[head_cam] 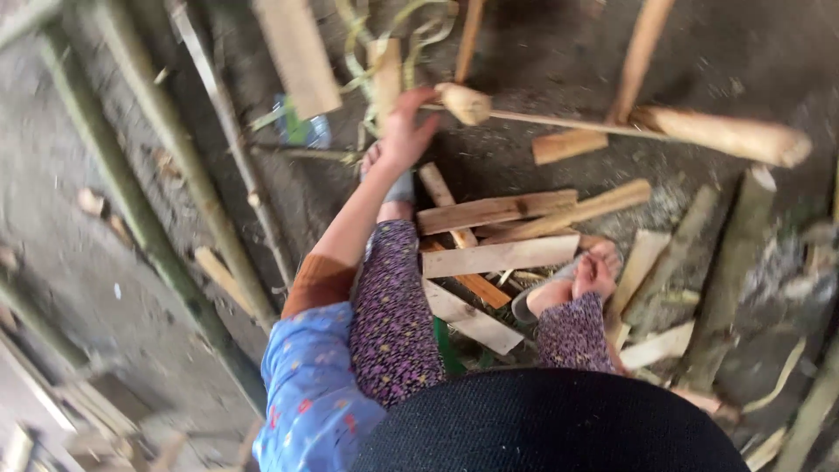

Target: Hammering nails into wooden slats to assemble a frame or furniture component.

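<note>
Reaching forward from a seated position, the person's left hand (404, 131) stretches out with fingers spread and holds nothing; its fingertips lie just short of the pale, rounded knob end (464, 103) of a thin light-coloured wooden stick (559, 121). That stick runs away from the hand to the right, where it meets a thicker, pale, blurred wooden club or log (724, 134); whether the two are one piece cannot be told from the blur. The open spread of the fingers suits a hand coming at the knob, the nearest graspable part. The right hand is not in view, so nothing can be said of its grasp.

Just below the hand, a heap of split, flat pale wood planks (498, 232) lies criss-crossed on the ground between the person's sandalled feet (594, 275), close enough to reach without rising. Nearer the body are the purple patterned trouser legs (393, 315) and a blue patterned sleeve with an orange cuff (316, 367). To the left of the arm, long green bamboo poles (166, 183) slant across the dirt floor (79, 192). Beyond the fingers lie curled greenish bamboo strips (393, 26) and another flat board (299, 54).
</note>
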